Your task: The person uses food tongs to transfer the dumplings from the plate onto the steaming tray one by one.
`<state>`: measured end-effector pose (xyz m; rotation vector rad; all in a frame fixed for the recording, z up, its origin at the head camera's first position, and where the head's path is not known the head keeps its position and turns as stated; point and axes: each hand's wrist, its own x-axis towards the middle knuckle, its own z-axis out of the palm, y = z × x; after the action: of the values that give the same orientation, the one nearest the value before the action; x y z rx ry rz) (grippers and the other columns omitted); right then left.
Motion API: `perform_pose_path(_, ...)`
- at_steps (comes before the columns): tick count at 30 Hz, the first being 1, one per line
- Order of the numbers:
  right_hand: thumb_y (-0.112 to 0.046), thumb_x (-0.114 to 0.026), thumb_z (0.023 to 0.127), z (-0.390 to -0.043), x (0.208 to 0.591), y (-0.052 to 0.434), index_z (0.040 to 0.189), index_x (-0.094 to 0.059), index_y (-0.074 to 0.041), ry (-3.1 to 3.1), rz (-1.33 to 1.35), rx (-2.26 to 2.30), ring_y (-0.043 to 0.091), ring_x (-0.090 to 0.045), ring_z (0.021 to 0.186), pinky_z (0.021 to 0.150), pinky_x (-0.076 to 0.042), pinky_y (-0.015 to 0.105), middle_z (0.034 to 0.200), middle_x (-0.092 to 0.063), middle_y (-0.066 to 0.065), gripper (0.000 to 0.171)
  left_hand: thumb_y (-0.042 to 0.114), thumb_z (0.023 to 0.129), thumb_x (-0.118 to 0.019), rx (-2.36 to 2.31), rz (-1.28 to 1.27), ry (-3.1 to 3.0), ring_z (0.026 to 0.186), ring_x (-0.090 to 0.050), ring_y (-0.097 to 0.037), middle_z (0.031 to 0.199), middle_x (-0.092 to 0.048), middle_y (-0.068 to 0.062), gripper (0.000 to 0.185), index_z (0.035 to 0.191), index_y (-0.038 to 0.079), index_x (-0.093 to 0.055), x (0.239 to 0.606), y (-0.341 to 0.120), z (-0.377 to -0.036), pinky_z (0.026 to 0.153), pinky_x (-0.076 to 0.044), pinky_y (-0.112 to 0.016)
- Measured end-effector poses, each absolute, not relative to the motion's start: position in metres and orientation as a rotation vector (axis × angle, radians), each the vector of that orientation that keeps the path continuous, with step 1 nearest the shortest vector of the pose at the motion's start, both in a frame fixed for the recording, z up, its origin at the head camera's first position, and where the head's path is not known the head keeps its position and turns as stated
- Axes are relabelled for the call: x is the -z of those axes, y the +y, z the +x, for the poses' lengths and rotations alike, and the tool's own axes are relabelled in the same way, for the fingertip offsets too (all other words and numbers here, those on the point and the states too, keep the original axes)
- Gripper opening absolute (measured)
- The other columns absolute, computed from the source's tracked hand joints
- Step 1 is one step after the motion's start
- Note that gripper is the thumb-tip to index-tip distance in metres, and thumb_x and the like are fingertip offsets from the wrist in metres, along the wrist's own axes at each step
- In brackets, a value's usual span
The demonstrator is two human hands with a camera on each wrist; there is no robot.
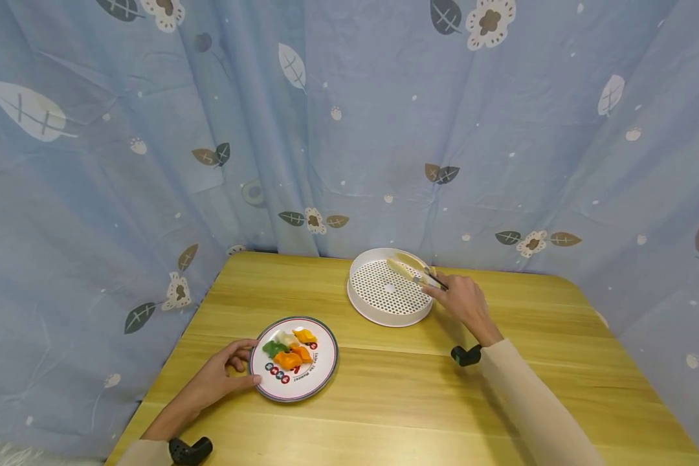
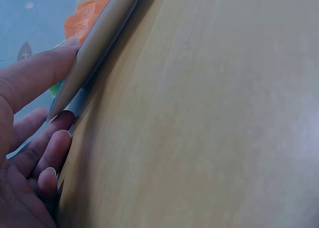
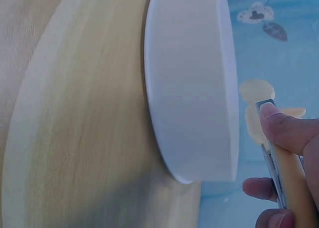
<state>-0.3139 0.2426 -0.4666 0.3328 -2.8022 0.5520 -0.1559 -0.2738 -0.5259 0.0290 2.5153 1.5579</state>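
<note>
My left hand [image 1: 224, 375] grips the left rim of a round white plate [image 1: 325, 362], its thumb on the rim and the other fingers at and under the edge. On the plate lie several dumpling-shaped pieces: orange [image 1: 288, 360], yellow [image 1: 305, 336], green [image 1: 275, 349] and whitish [image 1: 286, 338]. Farther back, my right hand [image 1: 463, 299] holds tongs [image 3: 291, 185] with pale tips over a round white steamer tray [image 1: 391, 318] with a perforated bottom. The tips [image 1: 400, 269] stand apart in the head view; whether anything pale sits between them I cannot tell.
Both plate and tray stand on a wooden table [image 1: 396, 401], the tray near its back edge. A blue patterned curtain [image 1: 373, 129] hangs behind the table and along its sides. Black wrist devices [image 1: 466, 355] sit on both forearms.
</note>
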Motion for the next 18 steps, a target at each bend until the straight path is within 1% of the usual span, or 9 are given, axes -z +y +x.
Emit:
perform_pose_path(2, -0.052, -0.075, 0.091, -0.311, 0.465, 0.242, 0.131, -0.071, -0.005, -2.787, 0.348, -0.556, 0.021, -0.044, 0.058, 0.049, -0.033, 0.035, 0.066, -0.051, 0.003, 0.062, 0.024, 0.083, -0.089, -1.56, 0.041, 2.515, 0.097, -0.046, -0.025, 0.117, -0.053, -0.012, 0.074, 0.145, 0.01, -0.052, 0.526, -0.274, -0.156, 0.077, -0.041, -0.031)
perform_pose_path(5, -0.054, -0.076, 0.089, -0.307, 0.464, 0.239, 0.125, -0.075, -0.006, -2.758, 0.38, -0.556, 0.021, -0.046, 0.059, 0.05, -0.035, 0.035, 0.067, -0.054, 0.003, 0.059, 0.024, 0.083, -0.089, -1.551, 0.047, 2.522, 0.097, -0.046, -0.025, 0.117, -0.053, -0.012, 0.073, 0.145, 0.01, -0.052, 0.526, -0.274, -0.156, 0.077, -0.041, -0.031)
perform_pose_path(7, -0.055, -0.077, 0.088, -0.303, 0.463, 0.237, 0.124, -0.075, -0.007, -2.738, 0.405, -0.554, 0.021, -0.046, 0.059, 0.051, -0.036, 0.036, 0.068, -0.057, 0.003, 0.06, 0.025, 0.083, -0.089, -1.538, 0.042, 2.531, 0.097, -0.046, -0.025, 0.117, -0.054, -0.011, 0.074, 0.145, 0.01, -0.052, 0.527, -0.274, -0.156, 0.077, -0.041, -0.031)
perform_pose_path(13, -0.055, -0.079, 0.086, -0.292, 0.459, 0.226, 0.131, -0.071, -0.01, -2.701, 0.459, -0.545, 0.02, -0.049, 0.062, 0.053, -0.04, 0.036, 0.078, -0.068, 0.005, 0.064, 0.028, 0.079, -0.091, -1.536, -0.027, 2.525, 0.098, -0.047, -0.024, 0.116, -0.055, -0.009, 0.076, 0.144, 0.013, -0.054, 0.528, -0.273, -0.157, 0.075, -0.04, -0.031)
perform_pose_path(18, -0.053, -0.081, 0.085, -0.282, 0.457, 0.215, 0.133, -0.07, -0.009, -2.699, 0.491, -0.568, 0.018, -0.048, 0.061, 0.053, -0.039, 0.034, 0.078, -0.068, 0.005, 0.066, 0.027, 0.079, -0.091, -1.553, -0.025, 2.512, 0.098, -0.046, -0.025, 0.117, -0.054, -0.011, 0.077, 0.144, 0.012, -0.053, 0.528, -0.273, -0.157, 0.075, -0.039, -0.031)
